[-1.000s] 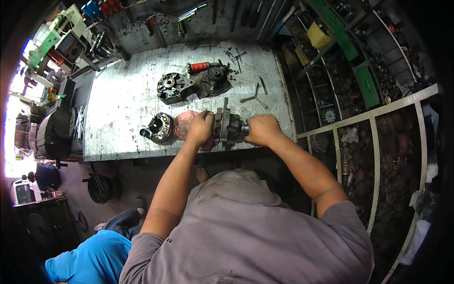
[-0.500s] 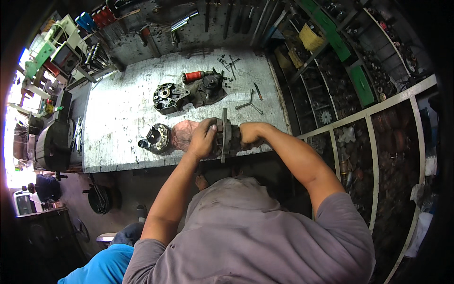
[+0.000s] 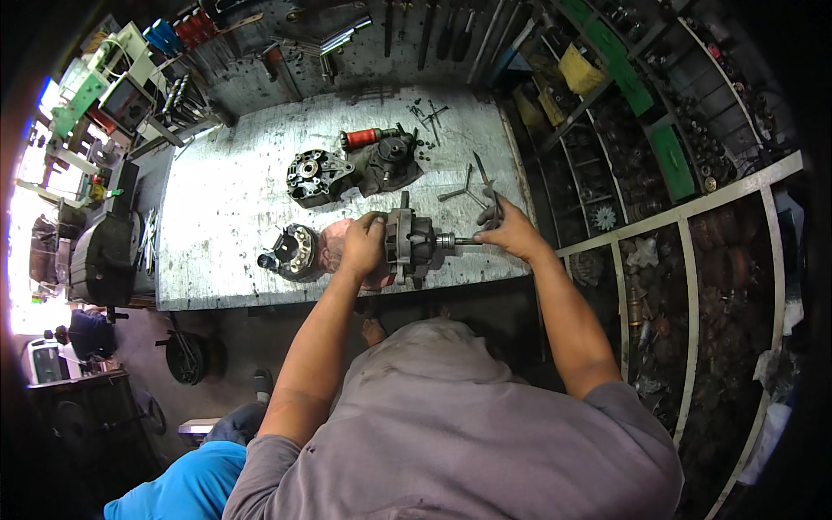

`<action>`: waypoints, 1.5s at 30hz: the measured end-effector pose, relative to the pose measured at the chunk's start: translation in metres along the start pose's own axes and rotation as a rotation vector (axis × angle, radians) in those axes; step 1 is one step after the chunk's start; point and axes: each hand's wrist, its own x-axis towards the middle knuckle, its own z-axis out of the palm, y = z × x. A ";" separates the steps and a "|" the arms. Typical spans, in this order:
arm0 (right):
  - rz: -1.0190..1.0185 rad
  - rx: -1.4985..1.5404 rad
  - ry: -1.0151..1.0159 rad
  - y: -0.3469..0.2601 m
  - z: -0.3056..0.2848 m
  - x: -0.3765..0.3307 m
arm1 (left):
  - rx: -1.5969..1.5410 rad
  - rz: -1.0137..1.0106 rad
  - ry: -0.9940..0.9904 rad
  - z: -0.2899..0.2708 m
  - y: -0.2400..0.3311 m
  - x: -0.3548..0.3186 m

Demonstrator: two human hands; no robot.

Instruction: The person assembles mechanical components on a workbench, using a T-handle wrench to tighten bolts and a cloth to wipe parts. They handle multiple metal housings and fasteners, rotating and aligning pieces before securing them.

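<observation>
Head view up, both hands in frame

I've got the left hand [image 3: 364,245] closed on the left end of the finned metal assembly [image 3: 416,243], thumb on top, far fingers hidden behind it. The assembly sits near the front edge of the bench [image 3: 212,199], on its side, shaft [image 3: 465,241] pointing right

Right hand [image 3: 510,232] is at the shaft's free end, fingers partly curled, thumb close to the tip. I can't tell if they grip it

Left of the left hand: pinkish rag [image 3: 334,243], then a round metal part [image 3: 301,253] with an open centre. Farther back: cast housing [image 3: 316,176], next to it a dark rounded part [image 3: 392,151] on dark cloth [image 3: 371,180], red-handled tool [image 3: 360,139] just behind. Three-armed wrench [image 3: 468,185] lies near the right hand; small bolts [image 3: 434,113] farther back
</observation>
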 end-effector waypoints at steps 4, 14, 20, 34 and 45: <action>0.058 0.047 0.021 0.026 -0.010 -0.015 | -0.014 -0.007 -0.002 0.002 -0.010 0.003; -0.008 -0.375 0.403 0.044 -0.006 0.026 | 0.017 -0.004 0.016 0.004 -0.017 0.005; -0.137 -0.765 0.229 0.043 0.010 0.078 | 0.039 0.022 -0.009 0.000 -0.013 0.003; -0.091 -0.407 0.392 -0.003 0.002 0.034 | 0.020 0.142 0.082 0.009 -0.025 0.005; -0.203 -0.481 0.164 -0.059 0.053 -0.008 | -0.029 -0.047 -0.029 0.004 -0.023 0.007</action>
